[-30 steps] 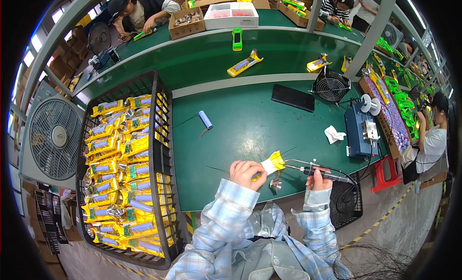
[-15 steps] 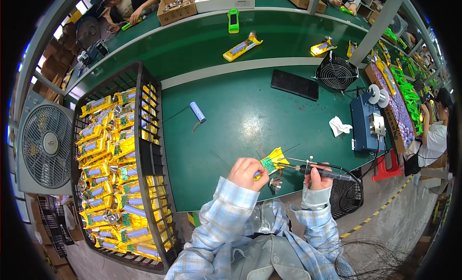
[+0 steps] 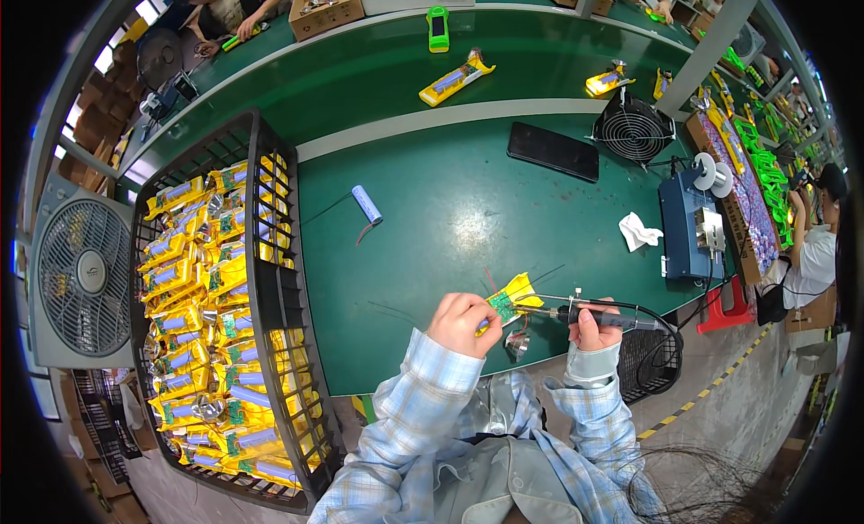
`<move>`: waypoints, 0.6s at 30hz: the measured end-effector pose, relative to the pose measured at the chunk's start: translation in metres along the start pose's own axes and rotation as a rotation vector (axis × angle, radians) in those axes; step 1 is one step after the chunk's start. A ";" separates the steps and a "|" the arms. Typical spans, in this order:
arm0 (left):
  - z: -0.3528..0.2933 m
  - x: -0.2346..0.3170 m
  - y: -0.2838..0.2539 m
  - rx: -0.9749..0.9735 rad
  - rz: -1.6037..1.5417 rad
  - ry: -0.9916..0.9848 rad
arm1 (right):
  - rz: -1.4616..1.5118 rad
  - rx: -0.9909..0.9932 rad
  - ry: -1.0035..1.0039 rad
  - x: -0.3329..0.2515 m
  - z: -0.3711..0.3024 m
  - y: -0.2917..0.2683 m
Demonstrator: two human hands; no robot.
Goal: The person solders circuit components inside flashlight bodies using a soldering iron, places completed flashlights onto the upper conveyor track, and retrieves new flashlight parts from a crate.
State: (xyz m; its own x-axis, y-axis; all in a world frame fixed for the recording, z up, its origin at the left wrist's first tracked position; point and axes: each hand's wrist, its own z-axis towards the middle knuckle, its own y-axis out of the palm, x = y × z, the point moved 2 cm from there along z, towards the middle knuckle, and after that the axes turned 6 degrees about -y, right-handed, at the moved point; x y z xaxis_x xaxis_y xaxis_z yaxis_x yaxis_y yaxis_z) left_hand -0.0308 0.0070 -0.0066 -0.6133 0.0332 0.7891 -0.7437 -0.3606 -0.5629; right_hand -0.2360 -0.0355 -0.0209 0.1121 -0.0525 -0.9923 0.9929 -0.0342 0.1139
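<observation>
The left hand [image 3: 463, 321] pinches a small yellow-wrapped battery pack [image 3: 515, 297] with a green circuit board at its end, fingers closed on it just above the near edge of the green table [image 3: 450, 218]. The right hand [image 3: 594, 321] grips a soldering iron [image 3: 605, 319], its tip pointing at the board. The pack looks light and stiff but delicate at its thin wires, so it is best held by the wrapped body.

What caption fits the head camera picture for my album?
Left hand holds a yellow pack while right hand touches a soldering iron to it.
</observation>
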 end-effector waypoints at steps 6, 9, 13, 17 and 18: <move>-0.001 -0.001 0.003 0.033 -0.001 -0.007 | 0.010 -0.001 -0.018 -0.001 -0.001 0.001; -0.001 -0.001 0.004 0.033 -0.001 -0.009 | 0.012 0.001 -0.018 -0.001 -0.002 0.001; -0.002 -0.002 0.004 0.039 0.002 -0.014 | 0.007 -0.016 -0.013 -0.002 -0.002 0.002; -0.001 -0.002 0.004 0.051 0.002 -0.010 | -0.001 -0.016 -0.001 -0.003 -0.002 0.002; -0.001 -0.002 0.005 0.053 0.003 -0.008 | -0.016 -0.031 -0.028 -0.004 -0.002 0.003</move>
State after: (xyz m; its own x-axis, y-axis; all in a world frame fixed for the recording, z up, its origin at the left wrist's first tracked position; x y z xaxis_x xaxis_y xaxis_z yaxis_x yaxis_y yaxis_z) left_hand -0.0335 0.0066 -0.0108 -0.6130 0.0249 0.7897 -0.7267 -0.4100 -0.5512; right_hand -0.2339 -0.0336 -0.0169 0.0951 -0.0805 -0.9922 0.9954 -0.0046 0.0958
